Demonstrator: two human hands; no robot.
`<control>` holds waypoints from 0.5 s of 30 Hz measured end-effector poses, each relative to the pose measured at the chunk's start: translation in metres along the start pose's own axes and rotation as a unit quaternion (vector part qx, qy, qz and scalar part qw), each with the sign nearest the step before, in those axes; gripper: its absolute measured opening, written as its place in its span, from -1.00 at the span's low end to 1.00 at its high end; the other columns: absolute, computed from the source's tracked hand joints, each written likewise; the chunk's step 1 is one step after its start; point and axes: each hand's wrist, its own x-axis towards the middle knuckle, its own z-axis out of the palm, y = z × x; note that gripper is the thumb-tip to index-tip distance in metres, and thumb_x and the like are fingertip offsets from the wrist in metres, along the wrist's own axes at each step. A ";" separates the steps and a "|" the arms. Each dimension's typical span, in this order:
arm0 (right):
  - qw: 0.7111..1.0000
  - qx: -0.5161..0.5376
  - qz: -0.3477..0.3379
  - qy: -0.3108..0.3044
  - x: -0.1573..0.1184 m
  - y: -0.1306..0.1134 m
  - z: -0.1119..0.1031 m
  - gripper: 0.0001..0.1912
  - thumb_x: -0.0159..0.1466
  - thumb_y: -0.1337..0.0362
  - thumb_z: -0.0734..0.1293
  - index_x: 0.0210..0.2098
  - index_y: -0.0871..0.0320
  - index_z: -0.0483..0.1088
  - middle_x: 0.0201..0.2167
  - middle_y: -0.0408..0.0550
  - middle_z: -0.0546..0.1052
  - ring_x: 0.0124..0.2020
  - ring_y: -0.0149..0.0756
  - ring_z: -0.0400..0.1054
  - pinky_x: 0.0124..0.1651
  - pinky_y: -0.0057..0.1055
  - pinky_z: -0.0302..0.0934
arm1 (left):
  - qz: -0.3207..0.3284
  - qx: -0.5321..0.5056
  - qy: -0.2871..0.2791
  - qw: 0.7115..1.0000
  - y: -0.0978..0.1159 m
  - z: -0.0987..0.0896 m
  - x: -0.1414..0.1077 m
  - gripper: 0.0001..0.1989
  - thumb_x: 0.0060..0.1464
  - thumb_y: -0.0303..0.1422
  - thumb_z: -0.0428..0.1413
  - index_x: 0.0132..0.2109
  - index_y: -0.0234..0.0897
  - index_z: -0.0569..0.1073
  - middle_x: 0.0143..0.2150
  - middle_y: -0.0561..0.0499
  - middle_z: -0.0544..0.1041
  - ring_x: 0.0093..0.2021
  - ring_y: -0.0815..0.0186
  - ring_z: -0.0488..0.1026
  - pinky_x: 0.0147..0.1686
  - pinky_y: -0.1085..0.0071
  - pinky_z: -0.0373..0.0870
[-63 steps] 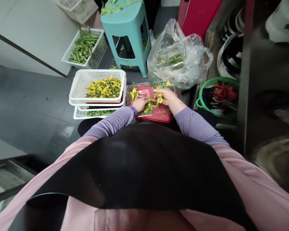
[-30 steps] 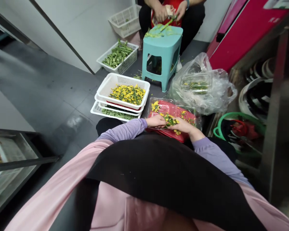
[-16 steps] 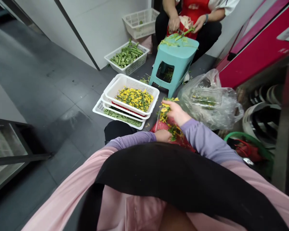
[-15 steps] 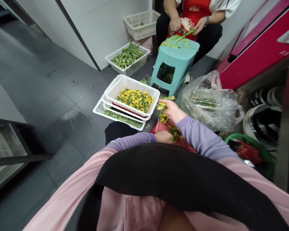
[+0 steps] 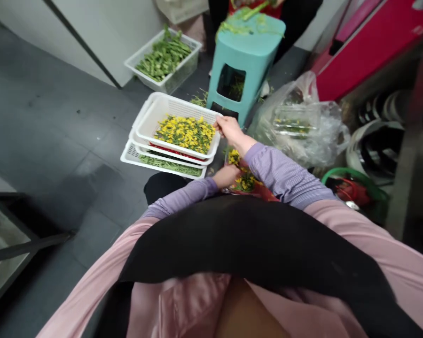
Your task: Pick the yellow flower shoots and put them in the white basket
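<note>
A stack of white baskets stands on the floor in front of me, its top one holding yellow-flowered greens. At that basket's right rim is my right hand, fingers pinched together; what they hold, if anything, is too small to make out. My left hand is low and closer to me, closed beside more yellow-flowered greens over something red. Its fingertips are partly hidden among the flowers. Long green beans show in the lowest basket.
Behind the stack stands a teal stool with green scraps on it, a person crouching beyond. A basket of cut green stalks is back left. To the right are a clear plastic bag, a green tub and a pink-red cabinet.
My right hand has moved left from beside the stack to its top basket's rim; the flowers it held no longer show clearly. The view has tipped down, and the co-worker's hands are mostly out of frame.
</note>
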 end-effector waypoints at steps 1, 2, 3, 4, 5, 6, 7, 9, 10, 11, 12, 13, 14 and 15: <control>0.998 0.051 0.022 0.008 -0.013 0.005 -0.024 -0.60 0.32 -0.05 0.31 -0.41 0.16 0.30 -0.61 -0.19 0.22 -0.62 -0.49 0.08 -0.52 -0.51 0.12 | -0.025 0.037 0.012 0.999 -0.005 -0.005 0.004 -0.80 0.06 -0.62 0.07 -0.22 -0.44 0.57 -0.19 -0.23 0.55 -0.15 0.20 0.49 -0.05 0.39 0.36; 0.994 0.098 0.048 0.016 -0.029 0.011 -0.049 -0.60 0.32 -0.05 0.31 -0.41 0.15 0.27 -0.65 -0.25 0.13 -0.66 -0.51 -0.03 -0.59 -0.55 0.01 | -0.052 0.061 0.015 0.997 -0.009 -0.009 0.009 -0.79 0.11 -0.59 0.04 -0.20 -0.45 0.57 -0.18 -0.24 0.55 -0.14 0.19 0.49 -0.04 0.37 0.35; 0.987 0.141 0.077 0.028 -0.047 0.020 -0.074 -0.62 0.32 -0.02 0.31 -0.41 0.14 0.24 -0.68 -0.29 0.04 -0.69 -0.52 -0.13 -0.64 -0.57 -0.10 | -0.076 0.074 0.022 0.994 -0.012 -0.013 0.014 -0.77 0.14 -0.57 0.01 -0.18 -0.44 0.57 -0.19 -0.24 0.56 -0.14 0.18 0.50 -0.03 0.36 0.35; 0.977 0.179 0.104 0.046 -0.068 0.030 -0.096 -0.64 0.34 0.02 0.30 -0.42 0.14 0.22 -0.69 -0.32 -0.03 -0.70 -0.53 -0.21 -0.67 -0.57 -0.20 | -0.094 0.081 0.027 0.992 -0.013 -0.016 0.020 -0.76 0.16 -0.55 0.00 -0.18 -0.44 0.57 -0.20 -0.23 0.56 -0.14 0.18 0.50 -0.03 0.36 0.35; 0.966 0.213 0.129 0.067 -0.089 0.041 -0.114 -0.67 0.35 0.07 0.29 -0.42 0.14 0.20 -0.70 -0.34 -0.08 -0.70 -0.53 -0.26 -0.68 -0.57 -0.28 | -0.109 0.083 0.027 0.990 -0.013 -0.017 0.026 -0.76 0.18 -0.54 -0.01 -0.18 -0.44 0.57 -0.22 -0.22 0.56 -0.15 0.19 0.50 -0.03 0.36 0.35; 0.955 0.238 0.154 0.088 -0.110 0.053 -0.127 -0.69 0.35 0.11 0.28 -0.43 0.14 0.19 -0.71 -0.35 -0.10 -0.70 -0.53 -0.29 -0.68 -0.57 -0.33 | -0.119 0.090 0.031 0.988 -0.011 -0.017 0.033 -0.75 0.19 -0.53 -0.02 -0.17 -0.44 0.56 -0.23 -0.22 0.56 -0.15 0.19 0.50 -0.03 0.37 0.35; 0.945 0.255 0.175 0.104 -0.130 0.065 -0.135 -0.71 0.34 0.16 0.27 -0.44 0.14 0.17 -0.71 -0.35 -0.08 -0.71 -0.53 -0.29 -0.68 -0.57 -0.35 | -0.120 0.103 0.033 0.987 -0.008 -0.015 0.039 -0.73 0.20 -0.54 -0.03 -0.13 -0.45 0.56 -0.22 -0.23 0.55 -0.15 0.19 0.50 -0.03 0.38 0.35; 0.936 0.256 0.217 0.108 -0.161 0.084 -0.138 -0.74 0.29 0.22 0.30 -0.45 0.16 0.18 -0.72 -0.34 0.01 -0.72 -0.56 -0.24 -0.67 -0.57 -0.34 | -0.108 0.151 0.025 0.982 -0.001 -0.006 0.051 -0.69 0.20 -0.56 -0.06 -0.02 -0.46 0.53 -0.12 -0.26 0.53 -0.10 0.20 0.49 0.00 0.37 0.34; 0.940 0.243 0.222 0.094 -0.172 0.090 -0.135 -0.77 0.24 0.25 0.34 -0.45 0.17 0.21 -0.71 -0.33 0.07 -0.72 -0.57 -0.19 -0.66 -0.57 -0.31 | -0.099 0.182 0.015 0.978 0.002 0.000 0.056 -0.66 0.21 -0.57 -0.06 0.03 -0.45 0.51 -0.04 -0.29 0.49 -0.06 0.19 0.48 0.01 0.37 0.33; 0.949 0.224 0.211 0.068 -0.180 0.094 -0.132 -0.80 0.21 0.28 0.36 -0.45 0.18 0.24 -0.71 -0.32 0.12 -0.71 -0.57 -0.14 -0.65 -0.56 -0.26 | -0.090 0.211 0.001 0.973 0.004 0.006 0.060 -0.64 0.21 -0.57 -0.07 0.06 -0.45 0.49 0.03 -0.31 0.45 -0.03 0.18 0.47 0.02 0.35 0.33; 0.961 0.200 0.189 0.041 -0.184 0.096 -0.128 -0.83 0.18 0.30 0.38 -0.43 0.19 0.28 -0.70 -0.30 0.17 -0.71 -0.56 -0.08 -0.63 -0.56 -0.21 | -0.086 0.231 -0.013 0.969 0.005 0.012 0.064 -0.64 0.22 -0.56 -0.08 0.07 -0.44 0.49 0.08 -0.33 0.41 -0.01 0.16 0.47 0.02 0.34 0.33; 0.971 0.172 0.164 0.020 -0.185 0.096 -0.126 -0.85 0.18 0.32 0.39 -0.43 0.19 0.31 -0.69 -0.29 0.21 -0.70 -0.55 -0.02 -0.62 -0.55 -0.15 | -0.087 0.243 -0.020 0.966 0.005 0.017 0.067 -0.65 0.22 -0.55 -0.07 0.06 -0.43 0.49 0.10 -0.34 0.39 0.00 0.16 0.47 0.02 0.33 0.33; 0.979 0.144 0.141 0.010 -0.184 0.096 -0.126 -0.88 0.18 0.34 0.38 -0.43 0.19 0.34 -0.68 -0.27 0.24 -0.69 -0.54 0.03 -0.61 -0.53 -0.11 | -0.090 0.244 -0.020 0.965 0.005 0.020 0.069 -0.68 0.22 -0.54 -0.06 0.03 -0.43 0.49 0.08 -0.33 0.40 -0.01 0.15 0.47 0.01 0.33 0.34; 0.985 0.115 0.128 0.011 -0.181 0.096 -0.126 -0.90 0.20 0.35 0.36 -0.43 0.19 0.35 -0.68 -0.26 0.28 -0.68 -0.53 0.07 -0.60 -0.52 -0.07 | -0.093 0.232 -0.012 0.968 0.005 0.022 0.071 -0.72 0.20 -0.53 -0.02 -0.01 -0.43 0.50 0.03 -0.31 0.44 -0.02 0.16 0.47 0.01 0.33 0.34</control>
